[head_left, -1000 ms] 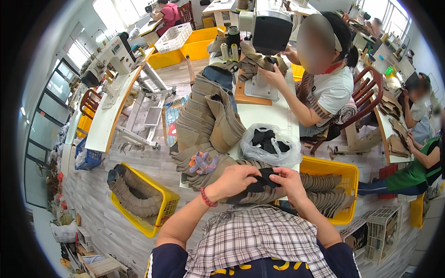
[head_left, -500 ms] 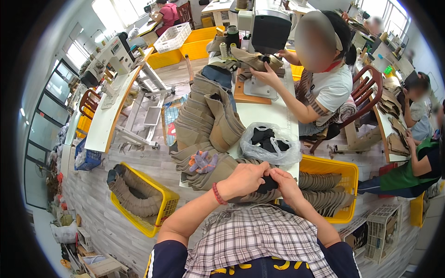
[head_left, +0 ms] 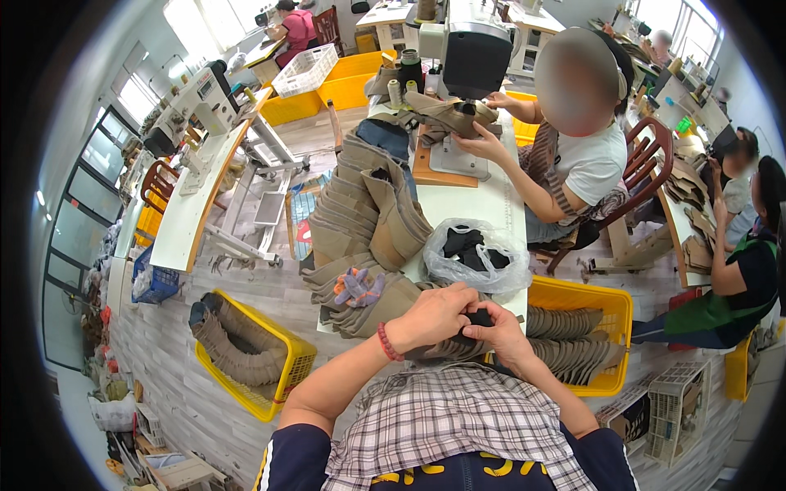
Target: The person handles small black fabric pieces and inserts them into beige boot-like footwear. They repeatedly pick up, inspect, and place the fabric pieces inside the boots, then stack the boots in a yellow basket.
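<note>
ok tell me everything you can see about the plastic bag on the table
The bag looks like thin, clear, whitish plastic, crumpled and loosely bunched, with its mouth open upward. Black pieces, apparently fabric, lie inside. It rests on the white table, reaching the right edge, just beyond the left hand and right hand. To its left is a brown stack; whether they touch is unclear.

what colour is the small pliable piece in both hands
Black; the small pliable piece shows best in the head view.
</note>
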Demonstrator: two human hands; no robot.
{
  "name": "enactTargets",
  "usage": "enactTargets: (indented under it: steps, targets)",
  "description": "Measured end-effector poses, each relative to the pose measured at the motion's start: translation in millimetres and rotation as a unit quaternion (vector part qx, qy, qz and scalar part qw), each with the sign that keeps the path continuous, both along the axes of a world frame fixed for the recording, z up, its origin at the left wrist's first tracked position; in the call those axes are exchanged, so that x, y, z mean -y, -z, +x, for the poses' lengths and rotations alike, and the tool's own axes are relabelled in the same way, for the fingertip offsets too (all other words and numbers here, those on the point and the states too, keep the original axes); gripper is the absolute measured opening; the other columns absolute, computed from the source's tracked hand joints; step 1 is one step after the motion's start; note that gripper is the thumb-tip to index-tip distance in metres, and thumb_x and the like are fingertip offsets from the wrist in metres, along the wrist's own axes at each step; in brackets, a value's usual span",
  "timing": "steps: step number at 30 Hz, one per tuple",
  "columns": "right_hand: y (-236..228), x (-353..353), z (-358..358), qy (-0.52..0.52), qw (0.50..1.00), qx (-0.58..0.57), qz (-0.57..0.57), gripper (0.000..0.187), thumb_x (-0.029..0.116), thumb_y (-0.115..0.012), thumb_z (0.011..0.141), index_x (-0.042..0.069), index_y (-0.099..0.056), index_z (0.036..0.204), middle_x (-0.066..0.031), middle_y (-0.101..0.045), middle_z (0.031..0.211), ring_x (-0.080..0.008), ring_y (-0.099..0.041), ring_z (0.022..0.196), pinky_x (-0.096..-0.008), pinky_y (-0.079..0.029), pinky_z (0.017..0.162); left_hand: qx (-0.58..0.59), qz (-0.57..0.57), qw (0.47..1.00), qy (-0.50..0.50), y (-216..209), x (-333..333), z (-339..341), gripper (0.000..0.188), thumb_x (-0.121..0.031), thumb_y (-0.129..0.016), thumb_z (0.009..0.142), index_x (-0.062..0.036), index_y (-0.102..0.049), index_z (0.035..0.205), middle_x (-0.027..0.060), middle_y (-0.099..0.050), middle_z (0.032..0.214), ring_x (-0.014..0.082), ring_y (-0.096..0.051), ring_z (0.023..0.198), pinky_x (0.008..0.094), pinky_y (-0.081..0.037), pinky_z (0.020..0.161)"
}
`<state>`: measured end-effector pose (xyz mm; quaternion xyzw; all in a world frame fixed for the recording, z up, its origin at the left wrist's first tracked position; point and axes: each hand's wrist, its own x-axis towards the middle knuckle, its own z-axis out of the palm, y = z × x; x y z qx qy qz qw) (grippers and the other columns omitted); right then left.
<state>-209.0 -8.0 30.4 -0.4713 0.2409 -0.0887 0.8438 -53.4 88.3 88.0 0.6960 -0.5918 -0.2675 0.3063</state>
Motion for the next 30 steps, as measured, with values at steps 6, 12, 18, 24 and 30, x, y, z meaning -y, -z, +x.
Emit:
enactTargets:
  steps: [6, 12, 18, 24, 30]
  targets:
    - [5, 0, -2, 0.050, 0.998, -0.043, 0.006, 0.032, 0.001, -0.072, 0.081, 0.000, -0.058, 0.111, -0.0039, -0.064, 0.094, -0.0090, -0.060, 0.078, -0.0204, -0.049, 0.065, -0.337, -0.067, 0.918, -0.197, 28, 1, 12, 0.010, -0.011, -0.063, 0.088, -0.0040, -0.060, 0.094, 0.0013, -0.057, 0.078, 0.0104, -0.058, 0.077, 0.0256, -0.047, 0.068]
    - [0, 2, -2, 0.091, 0.994, -0.064, 0.016, 0.026, 0.004, -0.069, 0.085, 0.001, -0.057, 0.107, -0.0047, -0.065, 0.095, -0.0103, -0.063, 0.080, -0.0227, -0.051, 0.067, -0.696, -0.017, 0.637, -0.331, 31, -18, 22, 0.019, -0.014, -0.052, 0.095, 0.0024, -0.061, 0.099, 0.0068, -0.059, 0.091, 0.0179, -0.058, 0.090, 0.0325, -0.048, 0.082]
    - [0, -1, 3, 0.104, 0.991, -0.079, 0.007, 0.025, 0.006, -0.070, 0.084, 0.001, -0.057, 0.104, -0.0042, -0.065, 0.090, -0.0089, -0.061, 0.073, -0.0218, -0.047, 0.062, -0.665, -0.006, 0.688, -0.291, 31, -23, 16, 0.029, 0.004, -0.050, 0.088, 0.0060, -0.053, 0.117, 0.0086, -0.063, 0.098, 0.0142, -0.062, 0.085, 0.0273, -0.052, 0.080]
    - [6, -2, 4, 0.106, 0.992, -0.070, 0.007, 0.025, 0.007, -0.070, 0.085, 0.002, -0.056, 0.105, -0.0038, -0.064, 0.091, -0.0086, -0.060, 0.076, -0.0221, -0.047, 0.062, -0.526, -0.067, 0.813, -0.242, 20, -29, 6, 0.039, 0.016, -0.057, 0.078, 0.0018, -0.058, 0.114, 0.0062, -0.064, 0.095, 0.0101, -0.062, 0.084, 0.0211, -0.051, 0.076]
    - [5, -5, 5, 0.124, 0.991, -0.058, 0.013, 0.022, 0.007, -0.067, 0.088, 0.002, -0.056, 0.107, -0.0042, -0.064, 0.095, -0.0088, -0.061, 0.080, -0.0225, -0.050, 0.065, -0.522, -0.039, 0.802, -0.288, 13, -27, -5, 0.015, 0.010, -0.066, 0.078, 0.0000, -0.066, 0.090, 0.0034, -0.065, 0.079, 0.0083, -0.060, 0.069, 0.0189, -0.049, 0.065]
